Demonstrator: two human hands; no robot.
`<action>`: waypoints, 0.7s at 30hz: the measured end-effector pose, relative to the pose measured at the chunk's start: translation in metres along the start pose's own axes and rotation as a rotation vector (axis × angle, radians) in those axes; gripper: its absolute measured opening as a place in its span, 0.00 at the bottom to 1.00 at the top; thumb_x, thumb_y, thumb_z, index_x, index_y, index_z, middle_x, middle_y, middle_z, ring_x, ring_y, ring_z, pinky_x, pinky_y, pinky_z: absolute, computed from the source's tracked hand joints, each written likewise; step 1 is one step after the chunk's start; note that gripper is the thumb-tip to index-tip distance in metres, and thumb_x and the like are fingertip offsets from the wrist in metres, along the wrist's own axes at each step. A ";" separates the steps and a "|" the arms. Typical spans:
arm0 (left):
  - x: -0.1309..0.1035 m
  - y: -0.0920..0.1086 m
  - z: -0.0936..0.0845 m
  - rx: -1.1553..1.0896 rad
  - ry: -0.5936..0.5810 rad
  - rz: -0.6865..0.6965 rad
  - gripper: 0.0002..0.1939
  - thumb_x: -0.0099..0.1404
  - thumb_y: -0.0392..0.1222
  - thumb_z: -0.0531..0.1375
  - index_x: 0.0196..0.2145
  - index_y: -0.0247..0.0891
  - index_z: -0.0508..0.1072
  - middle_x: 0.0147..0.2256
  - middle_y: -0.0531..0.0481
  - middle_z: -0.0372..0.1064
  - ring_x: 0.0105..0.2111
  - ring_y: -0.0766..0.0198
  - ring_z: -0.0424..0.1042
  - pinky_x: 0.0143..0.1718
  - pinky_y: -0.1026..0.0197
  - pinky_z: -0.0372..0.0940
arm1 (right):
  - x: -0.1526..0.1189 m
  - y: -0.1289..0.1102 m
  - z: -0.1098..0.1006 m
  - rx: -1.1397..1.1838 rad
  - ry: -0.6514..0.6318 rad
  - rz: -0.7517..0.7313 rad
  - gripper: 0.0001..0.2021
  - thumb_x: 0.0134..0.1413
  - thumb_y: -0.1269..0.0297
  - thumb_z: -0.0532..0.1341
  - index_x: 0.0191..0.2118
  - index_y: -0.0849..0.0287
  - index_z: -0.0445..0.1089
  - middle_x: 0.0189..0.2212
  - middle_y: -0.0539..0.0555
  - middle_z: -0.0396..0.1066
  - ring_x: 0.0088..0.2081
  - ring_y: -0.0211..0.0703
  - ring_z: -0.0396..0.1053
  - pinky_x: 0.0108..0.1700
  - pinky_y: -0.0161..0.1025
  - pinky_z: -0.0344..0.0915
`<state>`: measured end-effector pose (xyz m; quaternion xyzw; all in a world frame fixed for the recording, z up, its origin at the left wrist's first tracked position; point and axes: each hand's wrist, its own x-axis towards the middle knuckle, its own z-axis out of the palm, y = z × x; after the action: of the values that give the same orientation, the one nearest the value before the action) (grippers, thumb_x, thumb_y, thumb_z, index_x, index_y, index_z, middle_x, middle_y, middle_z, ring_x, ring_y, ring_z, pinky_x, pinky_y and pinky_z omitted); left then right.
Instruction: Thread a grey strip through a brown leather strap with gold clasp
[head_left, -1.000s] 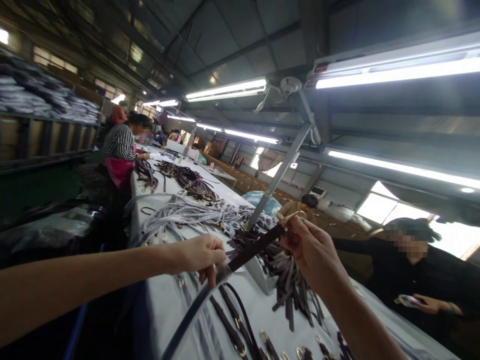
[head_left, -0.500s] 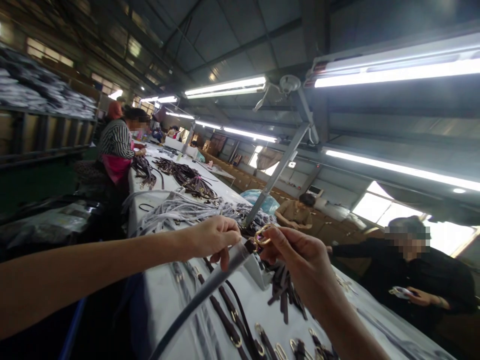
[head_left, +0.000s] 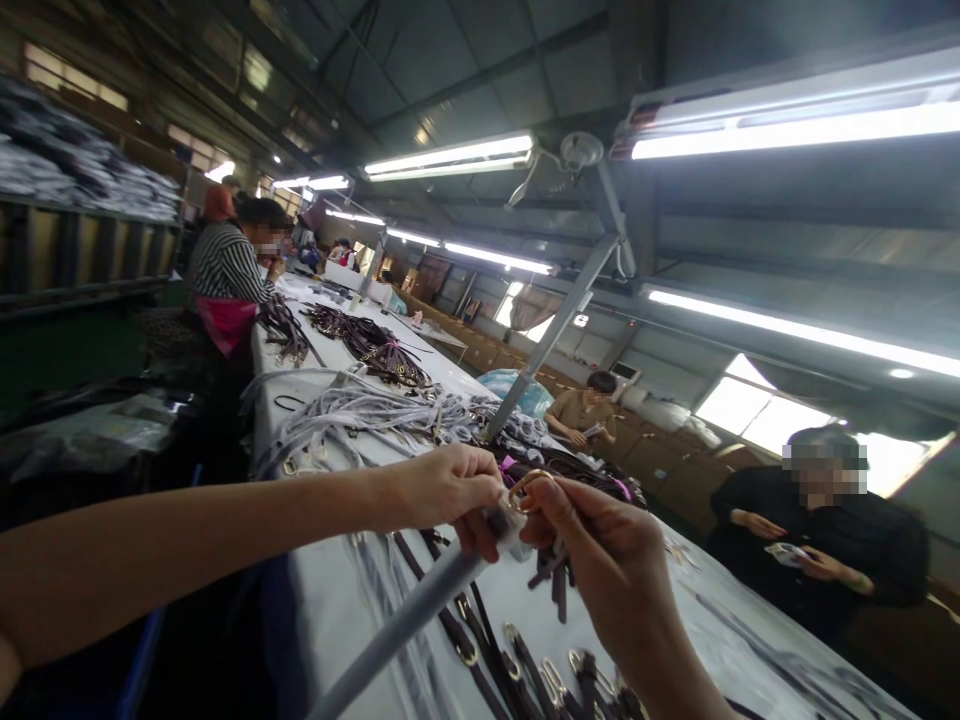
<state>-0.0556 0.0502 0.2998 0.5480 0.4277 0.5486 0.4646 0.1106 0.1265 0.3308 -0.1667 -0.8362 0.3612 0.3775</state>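
Note:
My left hand [head_left: 457, 492] pinches the end of a long strap in a translucent sleeve [head_left: 401, 635], which hangs down toward the lower left. Close beside it, my right hand [head_left: 600, 535] grips a gold-coloured metal ring [head_left: 531, 488] between thumb and fingers. The ring is at the sleeved strap's end, and clear film bunches between both hands. Beneath them, dark straps with gold buckles [head_left: 466, 652] lie on the white table [head_left: 345, 600].
Sleeved straps [head_left: 360, 415] are heaped beyond my hands, with dark bundled straps [head_left: 367, 340] farther back. A slanted metal post [head_left: 551, 340] rises from the table. People sit or stand along both sides, one in black [head_left: 821, 540] at right.
My left hand has moved slightly right, closer to my right hand, and the film now covers the strap's end near the ring. At right, the person in black has brought both hands together.

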 end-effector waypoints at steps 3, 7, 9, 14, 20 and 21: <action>0.002 -0.002 0.003 0.003 -0.021 -0.002 0.04 0.61 0.39 0.53 0.30 0.38 0.60 0.21 0.53 0.69 0.17 0.67 0.71 0.18 0.70 0.60 | -0.003 0.002 -0.002 0.004 0.016 -0.002 0.14 0.57 0.53 0.63 0.29 0.59 0.77 0.19 0.51 0.71 0.23 0.40 0.66 0.26 0.33 0.61; 0.003 -0.005 0.008 -0.019 -0.021 -0.005 0.03 0.60 0.37 0.53 0.29 0.38 0.60 0.21 0.53 0.70 0.16 0.68 0.70 0.16 0.71 0.58 | -0.009 0.011 -0.004 -0.088 -0.064 -0.006 0.17 0.59 0.53 0.62 0.24 0.59 0.75 0.21 0.52 0.70 0.26 0.40 0.65 0.29 0.34 0.60; 0.004 -0.006 0.010 -0.039 -0.009 -0.020 0.02 0.60 0.36 0.53 0.29 0.37 0.61 0.22 0.52 0.71 0.16 0.67 0.71 0.16 0.71 0.59 | -0.012 0.016 -0.005 -0.130 -0.097 -0.020 0.19 0.59 0.53 0.61 0.23 0.59 0.74 0.23 0.53 0.69 0.28 0.41 0.65 0.31 0.35 0.61; 0.004 -0.004 0.016 -0.064 0.007 -0.042 0.02 0.60 0.35 0.52 0.29 0.37 0.61 0.21 0.53 0.71 0.17 0.67 0.72 0.16 0.71 0.59 | -0.020 0.024 -0.004 -0.235 -0.072 -0.062 0.18 0.61 0.53 0.59 0.26 0.58 0.74 0.24 0.52 0.65 0.26 0.40 0.63 0.27 0.35 0.59; 0.012 0.002 0.021 -0.094 0.049 0.008 0.04 0.58 0.34 0.53 0.26 0.36 0.62 0.20 0.51 0.72 0.20 0.67 0.72 0.23 0.69 0.64 | -0.020 0.027 -0.003 -0.315 0.045 -0.193 0.11 0.61 0.57 0.60 0.34 0.58 0.75 0.24 0.51 0.69 0.26 0.39 0.67 0.27 0.34 0.63; 0.014 0.002 0.022 -0.105 0.051 0.012 0.03 0.58 0.34 0.53 0.26 0.36 0.62 0.20 0.51 0.72 0.20 0.67 0.73 0.24 0.69 0.64 | -0.020 0.027 -0.003 -0.297 0.083 -0.185 0.09 0.60 0.58 0.61 0.38 0.58 0.75 0.25 0.50 0.71 0.26 0.39 0.68 0.27 0.34 0.64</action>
<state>-0.0333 0.0624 0.3053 0.5113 0.4068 0.5866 0.4784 0.1263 0.1357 0.3024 -0.1579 -0.8759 0.1903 0.4144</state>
